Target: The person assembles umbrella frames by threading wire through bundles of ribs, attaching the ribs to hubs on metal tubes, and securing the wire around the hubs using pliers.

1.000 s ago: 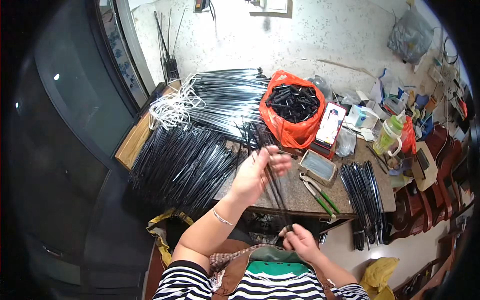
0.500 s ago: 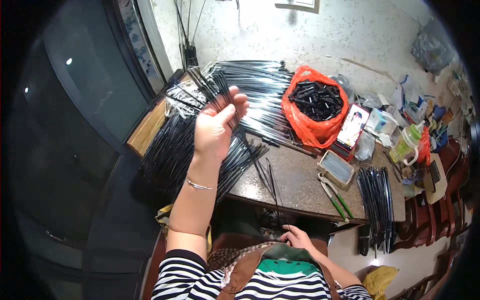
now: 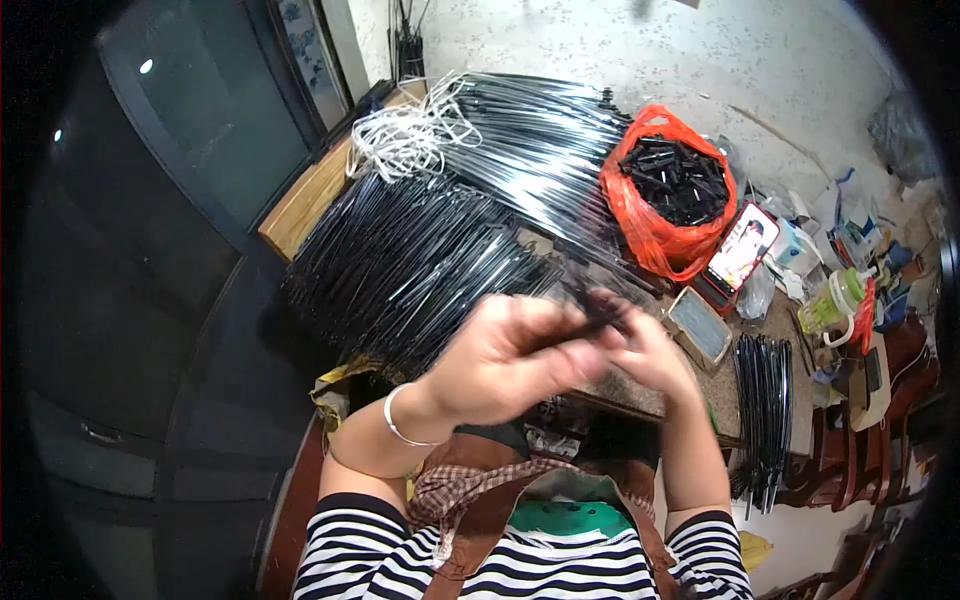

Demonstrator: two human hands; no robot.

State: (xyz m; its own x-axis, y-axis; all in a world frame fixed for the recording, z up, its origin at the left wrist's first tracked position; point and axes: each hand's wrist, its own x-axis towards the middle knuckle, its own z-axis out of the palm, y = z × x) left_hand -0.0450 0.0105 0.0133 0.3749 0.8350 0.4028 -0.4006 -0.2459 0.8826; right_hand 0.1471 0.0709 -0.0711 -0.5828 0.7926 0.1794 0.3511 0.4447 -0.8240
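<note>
Head view: the right hand (image 3: 652, 350) pinches blurred black strands (image 3: 588, 292) close against the left hand (image 3: 510, 362), whose grip I cannot tell, over the worktop (image 3: 722, 392) near its front edge. The strands look light, springy and slick, best gripped mid-bunch.

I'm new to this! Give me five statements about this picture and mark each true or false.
1. The red bag holds black pieces. True.
2. The bracelet is on the right wrist. False: it is on the left wrist.
3. White cords lie left of the red bag. True.
4. The phone is left of the red bag. False: it is to its right.
5. The left hand and right hand are far apart. False: they are close together.
</note>
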